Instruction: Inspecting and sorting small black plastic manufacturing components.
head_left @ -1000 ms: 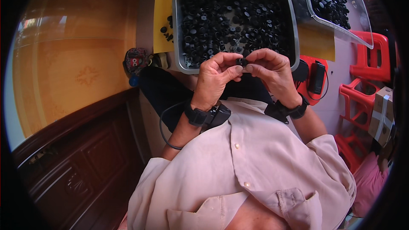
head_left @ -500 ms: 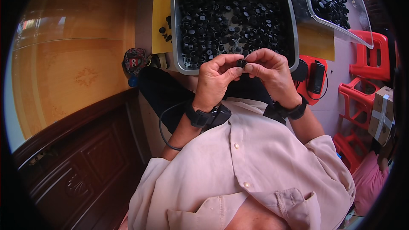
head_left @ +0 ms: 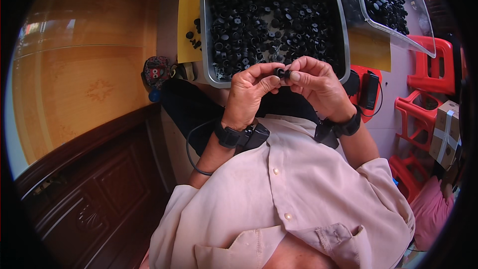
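Note:
Just over the near edge of a grey metal tray (head_left: 344, 25), my two hands meet fingertip to fingertip. Between the thumb and fingers of my left hand (head_left: 247, 93) is a small black round plastic part (head_left: 279, 72). My right hand (head_left: 322, 89) pinches a second small black piece (head_left: 287, 74) right beside it. Whether the two pieces touch cannot be made out, and fingers cover much of both. Many similar loose black caps and rings (head_left: 249, 27) fill the tray.
A clear plastic bin (head_left: 393, 35) of black round pieces stands at the far right. Yellow board (head_left: 185, 25) lies under the tray, with a few loose black bits on it. Red stools (head_left: 423, 117) and a cardboard box (head_left: 444, 134) are on the right, a wooden panel (head_left: 99, 69) on the left.
The black piece between my fingertips now shows as two pieces side by side. My right hand has shifted slightly right, and my left thumb has moved a little.

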Demonstrator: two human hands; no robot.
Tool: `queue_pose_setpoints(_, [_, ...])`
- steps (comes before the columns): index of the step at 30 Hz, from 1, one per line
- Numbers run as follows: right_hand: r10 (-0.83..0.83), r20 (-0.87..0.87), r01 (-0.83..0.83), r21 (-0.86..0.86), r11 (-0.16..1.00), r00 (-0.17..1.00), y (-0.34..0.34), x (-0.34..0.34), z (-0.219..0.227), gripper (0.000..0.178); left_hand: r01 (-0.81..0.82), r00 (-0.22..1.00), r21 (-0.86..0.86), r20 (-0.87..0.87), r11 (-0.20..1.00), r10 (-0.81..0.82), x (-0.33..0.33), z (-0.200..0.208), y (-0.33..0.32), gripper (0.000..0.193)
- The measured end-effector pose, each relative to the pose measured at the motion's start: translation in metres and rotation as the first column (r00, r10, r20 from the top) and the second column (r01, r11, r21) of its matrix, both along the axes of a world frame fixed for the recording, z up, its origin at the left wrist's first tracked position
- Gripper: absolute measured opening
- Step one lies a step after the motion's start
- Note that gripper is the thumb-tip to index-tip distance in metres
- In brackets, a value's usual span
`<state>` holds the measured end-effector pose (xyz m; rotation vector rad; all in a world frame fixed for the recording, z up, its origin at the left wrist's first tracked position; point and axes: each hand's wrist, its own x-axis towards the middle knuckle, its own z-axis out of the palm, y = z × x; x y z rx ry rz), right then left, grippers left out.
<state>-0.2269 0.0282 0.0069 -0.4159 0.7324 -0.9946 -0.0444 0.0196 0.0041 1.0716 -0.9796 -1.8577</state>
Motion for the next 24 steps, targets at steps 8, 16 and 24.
queue_pose_setpoints(8, [0.009, 0.018, -0.009, -0.012, 1.0, 1.0, 0.0002, -0.0002, 0.0006, 0.01, 0.005, 0.999, 0.019, -0.036, 1.0, -0.004, 0.0007, -0.0013, -0.0003, 0.027])
queue_pose_setpoints(16, [0.034, -0.045, -0.034, -0.011, 0.999, 0.998, -0.0001, 0.0018, 0.0057, 0.009, -0.011, 1.0, -0.013, -0.009, 1.0, 0.01, -0.0011, -0.0006, 0.0011, 0.027])
queue_pose_setpoints(24, [0.087, -0.191, -0.093, -0.024, 0.995, 0.978, -0.0042, 0.0014, 0.0074, 0.009, -0.002, 0.989, -0.168, 0.145, 0.986, 0.027, -0.0019, 0.0022, 0.0005, 0.026])
